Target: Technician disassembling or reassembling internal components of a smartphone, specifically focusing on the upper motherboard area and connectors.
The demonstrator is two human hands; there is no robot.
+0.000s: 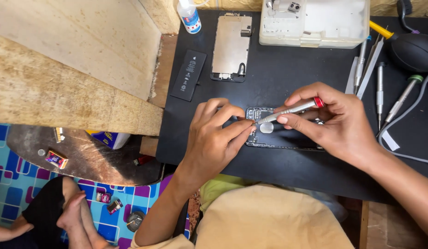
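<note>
Progress: the phone body (pixel 278 138) lies opened on the black mat (pixel 278 74), in front of the person, near the mat's near edge; by my reading, teardown is well along.
Already out: the black battery (pixel 188 75) lies at the mat's left side, the metal-backed screen panel (pixel 231 46) just beside it, both well apart from the phone body.
Still to do: small parts inside the phone body look unfinished, since the tool tip is down in there; which screw or part, I cannot tell.
Right hand: the right hand (pixel 336 122) pinches a silver screwdriver (pixel 292 110) with a red cap, fingers curled around the shaft, tip angled down-left into the chassis.
Left hand: the left hand (pixel 214 138) rests on the phone body's left end, thumb and forefinger drawn together right at the tip, steadying it.
Nearby: spare drivers and tweezers (pixel 373 69) lie at the right, a clear parts box (pixel 315 23) at the far edge.
</note>
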